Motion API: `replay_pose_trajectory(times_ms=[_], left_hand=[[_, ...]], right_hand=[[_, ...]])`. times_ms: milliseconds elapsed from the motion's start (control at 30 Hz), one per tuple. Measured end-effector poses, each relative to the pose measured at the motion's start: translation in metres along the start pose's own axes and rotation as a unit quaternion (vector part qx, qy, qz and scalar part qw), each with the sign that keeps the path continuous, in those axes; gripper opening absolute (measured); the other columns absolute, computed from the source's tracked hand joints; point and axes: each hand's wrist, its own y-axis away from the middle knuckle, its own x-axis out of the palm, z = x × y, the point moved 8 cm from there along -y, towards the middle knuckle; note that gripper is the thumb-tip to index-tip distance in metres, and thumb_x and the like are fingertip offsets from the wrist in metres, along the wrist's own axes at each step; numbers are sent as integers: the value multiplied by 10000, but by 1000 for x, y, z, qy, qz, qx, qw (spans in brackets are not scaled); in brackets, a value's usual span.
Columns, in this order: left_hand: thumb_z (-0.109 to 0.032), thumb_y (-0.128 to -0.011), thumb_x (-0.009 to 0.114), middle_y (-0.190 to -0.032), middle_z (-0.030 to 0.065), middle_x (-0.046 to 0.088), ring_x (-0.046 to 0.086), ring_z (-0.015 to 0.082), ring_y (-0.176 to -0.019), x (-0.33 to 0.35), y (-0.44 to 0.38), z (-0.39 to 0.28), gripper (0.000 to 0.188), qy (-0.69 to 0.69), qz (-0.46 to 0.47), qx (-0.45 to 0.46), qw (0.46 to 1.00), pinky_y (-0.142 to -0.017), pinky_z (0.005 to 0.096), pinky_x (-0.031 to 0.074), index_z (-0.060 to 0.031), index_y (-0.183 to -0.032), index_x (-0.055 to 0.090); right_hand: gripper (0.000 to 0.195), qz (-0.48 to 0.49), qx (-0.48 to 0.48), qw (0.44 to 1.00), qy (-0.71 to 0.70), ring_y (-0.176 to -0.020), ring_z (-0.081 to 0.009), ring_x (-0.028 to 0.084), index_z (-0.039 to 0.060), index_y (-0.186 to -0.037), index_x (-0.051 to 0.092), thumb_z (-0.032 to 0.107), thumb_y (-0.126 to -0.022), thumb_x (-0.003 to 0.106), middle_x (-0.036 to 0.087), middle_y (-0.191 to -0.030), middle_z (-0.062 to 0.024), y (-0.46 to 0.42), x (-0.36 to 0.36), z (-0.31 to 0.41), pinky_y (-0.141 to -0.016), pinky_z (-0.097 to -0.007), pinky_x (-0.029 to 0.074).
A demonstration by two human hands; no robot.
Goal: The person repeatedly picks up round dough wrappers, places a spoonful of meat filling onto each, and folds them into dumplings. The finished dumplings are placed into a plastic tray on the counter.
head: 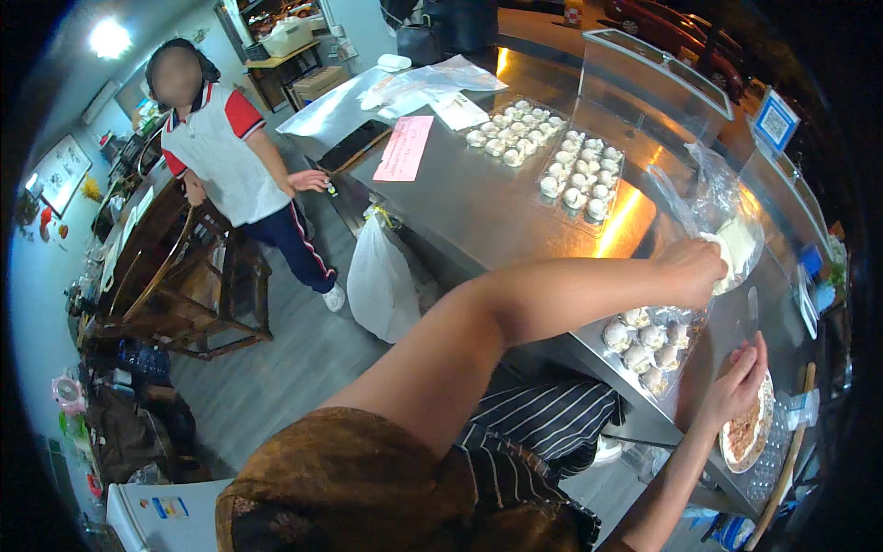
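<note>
My left hand (690,270) reaches across the steel counter, its fingers on a stack of pale dough wrappers (737,254) in a clear plastic bag (710,183). A flat, translucent spatula-like tool (752,308) sticks up from my right hand (739,383), blurred at its edges. Below that hand lies an oval plate of minced filling (746,438), partly covered by the hand. Between my arms is a clear plastic tray with several wrapped dumplings (650,338). Two more trays of dumplings, one nearer (583,172) and one farther (516,131), rest on the counter.
A wooden rolling pin (783,476) lies by an unfilled clear tray (771,448). A pink paper (404,148) with writing lies on the counter (476,214). A white bag (381,283) hangs at its side. Another person (224,152) stands beside a wooden chair (200,303). Glass panels (648,90) edge the counter.
</note>
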Motion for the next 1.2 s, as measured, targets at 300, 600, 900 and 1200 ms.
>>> replay_pose_trajectory(times_ms=[300,600,900,1200], left_hand=[[-213,-776,741,-1062,138,670,615,345,-1071,36,-76,45,254,-112,32,23,993,-887,454,510,-85,-995,741],[-284,-767,779,-1019,70,700,647,307,-1014,38,-73,44,262,-47,69,71,994,-831,448,524,-138,-984,763],[-265,-768,771,-905,87,690,668,294,-897,43,-90,42,184,-53,87,101,990,-765,425,526,-116,-875,758],[-221,-835,686,-761,127,701,681,227,-685,27,-106,70,150,9,38,56,998,-654,367,528,-83,-822,744]], right_hand=[[304,38,0,999,35,-1050,-173,606,5,-1281,619,164,-1057,489,604,-1177,-97,13,-1,-22,-866,-281,503],[293,20,-14,998,52,-965,-158,615,-3,-1266,630,145,-1038,520,634,-1087,-87,16,-2,-1,-816,-270,501],[222,59,-50,994,71,-891,-225,627,-29,-1159,668,37,-983,550,677,-1003,-149,17,3,16,-803,-322,503],[211,15,-135,988,72,-835,-270,651,-12,-1091,688,-24,-898,603,681,-939,-162,13,0,33,-764,-330,512]])
